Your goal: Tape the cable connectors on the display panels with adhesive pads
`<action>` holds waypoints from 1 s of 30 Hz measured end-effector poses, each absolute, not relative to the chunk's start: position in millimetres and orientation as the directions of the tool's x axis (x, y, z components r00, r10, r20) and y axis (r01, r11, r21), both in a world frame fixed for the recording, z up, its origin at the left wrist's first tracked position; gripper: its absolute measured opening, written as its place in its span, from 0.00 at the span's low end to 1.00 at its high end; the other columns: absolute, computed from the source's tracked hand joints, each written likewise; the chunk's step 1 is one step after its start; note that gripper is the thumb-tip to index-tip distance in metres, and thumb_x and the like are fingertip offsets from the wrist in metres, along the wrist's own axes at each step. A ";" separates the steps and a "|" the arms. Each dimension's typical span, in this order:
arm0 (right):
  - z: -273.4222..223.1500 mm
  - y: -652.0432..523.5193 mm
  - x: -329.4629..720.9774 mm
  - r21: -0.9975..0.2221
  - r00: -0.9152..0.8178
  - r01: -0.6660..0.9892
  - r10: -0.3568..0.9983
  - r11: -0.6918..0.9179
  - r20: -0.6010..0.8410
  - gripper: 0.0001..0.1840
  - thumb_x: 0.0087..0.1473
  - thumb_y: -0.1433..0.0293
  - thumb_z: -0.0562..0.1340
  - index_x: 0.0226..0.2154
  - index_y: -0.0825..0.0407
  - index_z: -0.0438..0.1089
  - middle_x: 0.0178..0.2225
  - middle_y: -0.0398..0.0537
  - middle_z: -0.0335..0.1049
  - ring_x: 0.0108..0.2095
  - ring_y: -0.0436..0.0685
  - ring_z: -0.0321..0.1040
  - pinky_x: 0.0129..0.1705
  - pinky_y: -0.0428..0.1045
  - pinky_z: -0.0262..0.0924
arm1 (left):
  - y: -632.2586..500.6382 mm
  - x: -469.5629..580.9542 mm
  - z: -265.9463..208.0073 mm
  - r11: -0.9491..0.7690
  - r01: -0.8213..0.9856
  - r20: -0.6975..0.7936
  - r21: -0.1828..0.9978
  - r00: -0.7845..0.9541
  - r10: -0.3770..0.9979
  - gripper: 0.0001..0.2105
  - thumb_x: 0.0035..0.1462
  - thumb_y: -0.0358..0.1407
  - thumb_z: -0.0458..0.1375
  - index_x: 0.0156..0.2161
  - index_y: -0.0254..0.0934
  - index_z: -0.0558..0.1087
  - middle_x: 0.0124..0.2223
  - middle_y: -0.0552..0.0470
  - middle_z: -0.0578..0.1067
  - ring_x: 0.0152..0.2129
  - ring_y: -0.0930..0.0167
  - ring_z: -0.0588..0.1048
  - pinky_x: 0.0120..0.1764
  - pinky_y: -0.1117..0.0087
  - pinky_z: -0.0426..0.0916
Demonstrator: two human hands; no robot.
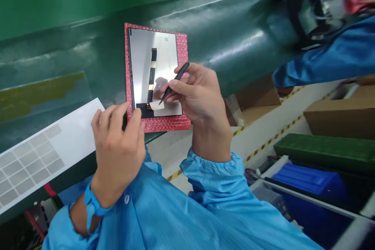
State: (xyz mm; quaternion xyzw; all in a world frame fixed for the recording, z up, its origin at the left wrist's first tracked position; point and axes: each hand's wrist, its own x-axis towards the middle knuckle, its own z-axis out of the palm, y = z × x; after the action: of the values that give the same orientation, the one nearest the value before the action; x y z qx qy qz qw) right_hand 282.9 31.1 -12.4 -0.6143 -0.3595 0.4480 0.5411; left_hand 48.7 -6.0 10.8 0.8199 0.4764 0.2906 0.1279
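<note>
Panel (140, 62) at near edge of desk (99, 58); likely light, stiff, slick, fragile; best held by rims; right hand (202, 91) pinching tool (176, 81); left hand (118, 144) parted, hold unclear.

The right hand (206, 93) pinches a slim black pointed tool (179, 76), its tip at a pale tab (156, 105) near the lower edge of a flat silvery panel (140, 62), where a dark ribbon cable (152, 72) runs up the surface. The panel lies on pink bubble wrap (183, 56) on the green bench (99, 58), with the left hand (118, 140) at its lower left corner and a white sheet (79, 129) with grey squares beside that hand. At right, another person's blue sleeve (325, 56) reaches in above an open cardboard box (345, 113).
</note>
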 end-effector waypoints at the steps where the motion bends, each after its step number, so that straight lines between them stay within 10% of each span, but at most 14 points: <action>1: -14.3 31.4 281.5 -0.986 0.342 -0.034 0.925 -0.165 -0.167 0.23 0.50 0.67 0.76 0.43 0.47 0.65 0.27 0.43 0.78 0.22 0.53 0.76 0.20 0.45 0.69 | -3.6 59.2 6.0 -0.507 0.711 0.335 0.487 0.384 0.860 0.12 0.70 0.30 0.59 0.55 0.34 0.80 0.57 0.36 0.80 0.56 0.51 0.76 0.62 0.42 0.68; 30: 6.1 12.2 251.4 -0.972 0.491 0.059 0.854 -0.229 -0.171 0.17 0.59 0.64 0.74 0.39 0.42 0.65 0.31 0.43 0.73 0.34 0.62 0.81 0.28 0.54 0.76 | 0.1 69.6 6.7 -0.504 0.748 0.254 0.431 0.436 0.864 0.14 0.64 0.26 0.66 0.54 0.34 0.79 0.57 0.33 0.80 0.55 0.47 0.78 0.61 0.36 0.68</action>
State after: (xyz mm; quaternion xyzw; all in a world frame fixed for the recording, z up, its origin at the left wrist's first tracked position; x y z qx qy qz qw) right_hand 251.4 12.2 6.1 -0.6860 -0.3328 0.3793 0.5243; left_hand 69.6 0.1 6.7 0.8375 0.4812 0.2251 0.1279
